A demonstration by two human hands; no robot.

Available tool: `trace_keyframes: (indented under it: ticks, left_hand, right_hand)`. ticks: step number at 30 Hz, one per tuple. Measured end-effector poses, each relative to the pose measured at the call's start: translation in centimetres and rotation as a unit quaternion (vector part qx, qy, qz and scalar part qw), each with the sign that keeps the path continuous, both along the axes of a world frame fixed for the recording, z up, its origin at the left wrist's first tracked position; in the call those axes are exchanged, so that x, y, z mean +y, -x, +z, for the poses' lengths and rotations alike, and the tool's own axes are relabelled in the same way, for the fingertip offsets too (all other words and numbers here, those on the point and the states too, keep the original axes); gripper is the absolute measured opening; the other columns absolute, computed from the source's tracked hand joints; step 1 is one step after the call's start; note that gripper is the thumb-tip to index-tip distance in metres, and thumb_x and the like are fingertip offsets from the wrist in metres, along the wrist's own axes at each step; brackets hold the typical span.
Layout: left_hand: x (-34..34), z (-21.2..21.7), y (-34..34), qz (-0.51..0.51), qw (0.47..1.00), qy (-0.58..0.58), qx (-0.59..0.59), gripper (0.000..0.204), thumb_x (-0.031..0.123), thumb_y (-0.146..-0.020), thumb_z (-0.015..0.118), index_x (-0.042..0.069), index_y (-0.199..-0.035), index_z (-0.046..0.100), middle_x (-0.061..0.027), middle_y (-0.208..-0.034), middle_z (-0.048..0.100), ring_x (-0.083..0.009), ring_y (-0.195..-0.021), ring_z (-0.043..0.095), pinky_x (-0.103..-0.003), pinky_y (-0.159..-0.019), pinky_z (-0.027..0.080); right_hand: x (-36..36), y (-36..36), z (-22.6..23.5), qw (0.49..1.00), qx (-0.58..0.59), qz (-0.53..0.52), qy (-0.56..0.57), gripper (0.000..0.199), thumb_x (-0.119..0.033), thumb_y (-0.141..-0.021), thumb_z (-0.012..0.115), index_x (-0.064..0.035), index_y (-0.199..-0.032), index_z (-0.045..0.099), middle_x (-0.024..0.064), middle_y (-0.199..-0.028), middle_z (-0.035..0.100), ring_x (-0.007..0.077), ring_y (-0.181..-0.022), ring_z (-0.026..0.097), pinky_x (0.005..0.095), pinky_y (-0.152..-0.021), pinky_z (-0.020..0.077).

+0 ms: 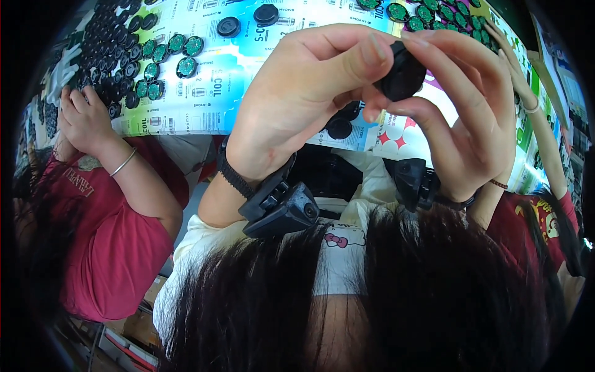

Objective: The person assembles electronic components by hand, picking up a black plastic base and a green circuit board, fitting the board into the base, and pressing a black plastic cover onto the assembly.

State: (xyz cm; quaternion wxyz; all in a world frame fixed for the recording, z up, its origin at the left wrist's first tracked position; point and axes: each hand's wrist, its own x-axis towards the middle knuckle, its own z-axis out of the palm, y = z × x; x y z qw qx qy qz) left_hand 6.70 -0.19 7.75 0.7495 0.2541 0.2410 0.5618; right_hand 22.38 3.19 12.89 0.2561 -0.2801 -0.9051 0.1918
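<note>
A small round black plastic part [403, 75] is held up above the table between both hands. My left hand [304, 80] pinches its left edge with thumb and fingers. On its other side, my right hand [474, 99] grips the upper edge with the fingertips, while its thumb reaches toward the lower edge. The part is tilted, and fingers cover some of its rim. Below my left hand, a few black round parts [339, 128] lie at the near table edge, partly hidden. Black devices [282, 209] are strapped at both wrists.
The table [204, 93] is covered with printed sheets. Black round housings [127, 53], some with green circuit boards [187, 67], crowd the left; more boards [427, 13] lie at the far right. Co-workers' hands [87, 118] rest at both sides.
</note>
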Motion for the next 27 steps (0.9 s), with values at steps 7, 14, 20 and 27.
trace_keyframes:
  ticks: [7,14,20,27]
  left_hand:
    - [-0.4,0.6,-0.6,0.048,0.997,-0.002,0.060,0.028,0.023,-0.079,0.058,-0.002,-0.091,0.057,-0.0039,-0.076,0.056,-0.0093,-0.059,0.051,-0.019,-0.055,0.042]
    - [-1.6,2.3,-1.9,0.131,0.938,-0.108,0.302,0.028,0.016,-0.086,0.048,-0.007,-0.102,0.051,-0.0080,-0.086,0.058,-0.0105,-0.077,0.054,-0.020,-0.067,0.043]
    - [-2.0,1.3,-1.8,0.163,0.855,-0.187,0.455,0.021,0.007,-0.083,0.048,-0.007,-0.098,0.052,-0.0077,-0.083,0.058,-0.0116,-0.076,0.055,-0.020,-0.069,0.043]
    - [-2.0,1.0,-1.8,0.201,0.802,-0.210,0.522,0.018,0.001,-0.080,0.050,-0.007,-0.097,0.052,-0.0077,-0.081,0.058,-0.0116,-0.075,0.054,-0.019,-0.068,0.042]
  right_hand:
    - [-0.3,0.3,0.4,0.999,-0.033,0.000,-0.034,0.044,0.001,-0.062,0.066,0.0012,-0.104,0.054,0.0141,-0.104,0.047,0.0239,-0.094,0.052,0.0304,-0.077,0.0474]
    - [-0.3,0.1,-2.2,0.989,0.128,0.007,0.081,0.040,0.002,-0.067,0.063,0.0055,-0.105,0.052,0.0186,-0.105,0.049,0.0236,-0.094,0.053,0.0293,-0.079,0.0453]
    - [-0.9,0.1,-4.8,0.914,0.316,0.024,0.253,0.035,0.001,-0.075,0.057,0.0108,-0.106,0.048,0.0216,-0.109,0.050,0.0227,-0.096,0.053,0.0280,-0.082,0.0425]
    - [-1.8,0.2,-5.1,0.912,0.295,-0.014,0.286,0.034,0.001,-0.077,0.055,0.0109,-0.108,0.046,0.0203,-0.106,0.052,0.0218,-0.094,0.054,0.0282,-0.083,0.0418]
